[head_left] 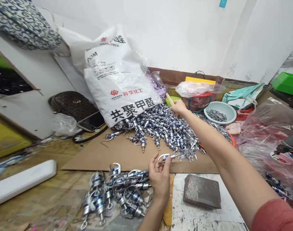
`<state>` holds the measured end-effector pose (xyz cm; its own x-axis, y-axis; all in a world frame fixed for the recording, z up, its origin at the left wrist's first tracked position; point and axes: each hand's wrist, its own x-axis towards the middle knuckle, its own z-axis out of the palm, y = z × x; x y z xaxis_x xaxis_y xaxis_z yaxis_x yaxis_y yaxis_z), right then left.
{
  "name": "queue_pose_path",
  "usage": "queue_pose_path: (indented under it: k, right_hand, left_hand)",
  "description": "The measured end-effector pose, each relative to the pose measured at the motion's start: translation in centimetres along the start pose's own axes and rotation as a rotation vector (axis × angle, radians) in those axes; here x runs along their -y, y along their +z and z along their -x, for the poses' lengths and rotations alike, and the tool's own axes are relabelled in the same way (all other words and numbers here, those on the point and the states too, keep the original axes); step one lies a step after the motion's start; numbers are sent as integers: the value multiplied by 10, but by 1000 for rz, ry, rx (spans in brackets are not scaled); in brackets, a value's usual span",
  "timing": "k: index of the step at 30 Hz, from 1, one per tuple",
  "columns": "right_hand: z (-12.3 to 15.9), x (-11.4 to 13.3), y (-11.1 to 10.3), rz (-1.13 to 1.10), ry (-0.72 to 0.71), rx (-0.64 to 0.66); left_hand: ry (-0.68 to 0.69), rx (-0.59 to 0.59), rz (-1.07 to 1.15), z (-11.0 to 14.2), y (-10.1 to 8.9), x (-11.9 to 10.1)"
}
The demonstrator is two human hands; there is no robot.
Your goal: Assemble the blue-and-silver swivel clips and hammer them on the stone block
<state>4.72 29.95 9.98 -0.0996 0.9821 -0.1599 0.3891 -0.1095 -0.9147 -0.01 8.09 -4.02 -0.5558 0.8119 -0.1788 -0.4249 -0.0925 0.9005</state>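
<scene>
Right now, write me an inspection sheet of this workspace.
Surface: cardboard, with a scuffed white board nearer the person.
Job's things: one hooked part in hand; far pile on the cardboard; near pile beside the left forearm.
Clutter: block on the board; printed sack against the far pile.
Hands: left hand pinches the part; right hand is over the far pile, index finger extended.
Cables: nothing clearly seen.
Surroundings: white wall behind; brown bag at left.
</scene>
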Motion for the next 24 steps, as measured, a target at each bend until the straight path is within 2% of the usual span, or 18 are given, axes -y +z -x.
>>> queue_pose_path:
  k: [5,9,15,20,24]
  right_hand:
    - [13,1,-8,-71,12,4]
    - [31,2,-4,-164,25,15]
    - [78,-15,6,-414,109,145]
    - [92,-25,5,-566,205,212]
    - [110,-25,3,-645,189,291]
  left_hand:
    - [14,-9,7,-1,-1,1]
    - [26,-11,14,-3,-2,1]
    - [35,-3,17,-3,-3,1]
    - [36,-2,25,-1,-1,0]
    - [29,-22,34,-1,0,-2]
